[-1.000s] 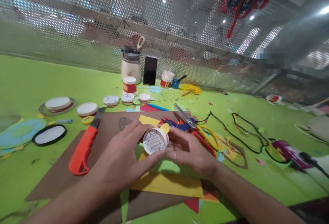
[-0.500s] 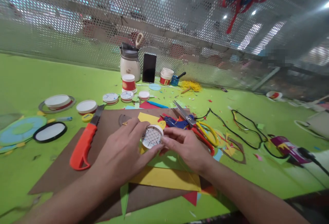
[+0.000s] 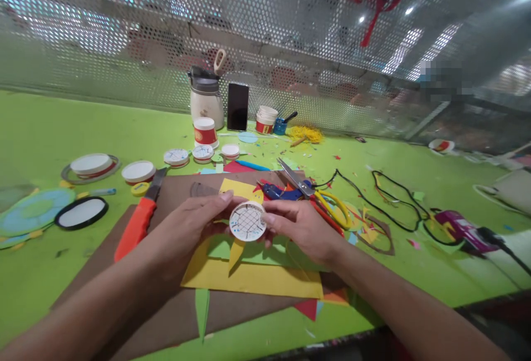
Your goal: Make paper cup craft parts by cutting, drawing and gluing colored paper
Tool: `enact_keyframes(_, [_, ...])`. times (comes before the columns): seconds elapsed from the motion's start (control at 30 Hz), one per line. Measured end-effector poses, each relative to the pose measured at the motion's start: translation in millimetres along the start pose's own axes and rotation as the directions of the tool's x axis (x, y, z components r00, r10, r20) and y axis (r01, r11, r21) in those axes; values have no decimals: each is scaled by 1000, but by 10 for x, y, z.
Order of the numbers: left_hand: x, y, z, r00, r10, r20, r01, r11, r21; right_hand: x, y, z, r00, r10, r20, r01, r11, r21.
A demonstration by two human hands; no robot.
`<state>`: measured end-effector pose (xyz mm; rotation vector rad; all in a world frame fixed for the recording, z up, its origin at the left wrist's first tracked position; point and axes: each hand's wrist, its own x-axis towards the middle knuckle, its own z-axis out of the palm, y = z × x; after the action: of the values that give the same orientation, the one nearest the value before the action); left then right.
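Note:
A round white lid with a dark grid drawn on its face is held up over the paper, tilted toward me. My right hand pinches its right edge between thumb and fingers. Curled at the lid's left side is my left hand, its fingertips partly hidden behind the rim. A pointed yellow paper piece shows just below the lid; whether it is attached is unclear. Under both hands lie a yellow sheet and green paper on a brown board.
An orange-handled knife lies left of my hands. Yellow-handled scissors and a blue glue gun sit just beyond the right hand, with a black cord trailing right. Several decorated lids, a jug and a phone stand farther back.
My left hand has drawn back from the lid's front and now curls at its left side. The lid faces me more fully, and the yellow piece below it has come into view.

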<state>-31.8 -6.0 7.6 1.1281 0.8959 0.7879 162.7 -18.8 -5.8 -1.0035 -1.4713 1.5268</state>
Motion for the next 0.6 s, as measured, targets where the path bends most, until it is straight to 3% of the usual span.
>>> enact_keyframes(0.13, [71,-48,-60,987,-114,115,128,984,-122,5,-21,-29,999,-19,43,20,999,-39])
enact_keyframes(0.3, [130,-70,-92,964,-124,233,175,962,-211,8,6,-28,1000,23,-15,-24,994,-108])
enact_keyframes(0.37, [130,-59,-80,969,-131,211,180,956,-231,3,36,-19,994,17,-104,-32,990,-139])
enact_keyframes(0.43, [122,-48,-64,978,-160,137,191,949,-251,-12,59,-6,976,-76,-205,23,967,-252])
enact_keyframes(0.5, [109,-42,-51,981,-185,51,192,943,-273,-38,63,11,921,-292,-258,137,863,-486])
enact_keyframes(0.6, [91,-41,-34,985,-173,-14,161,940,-302,-84,51,54,806,-568,-165,240,569,-787])
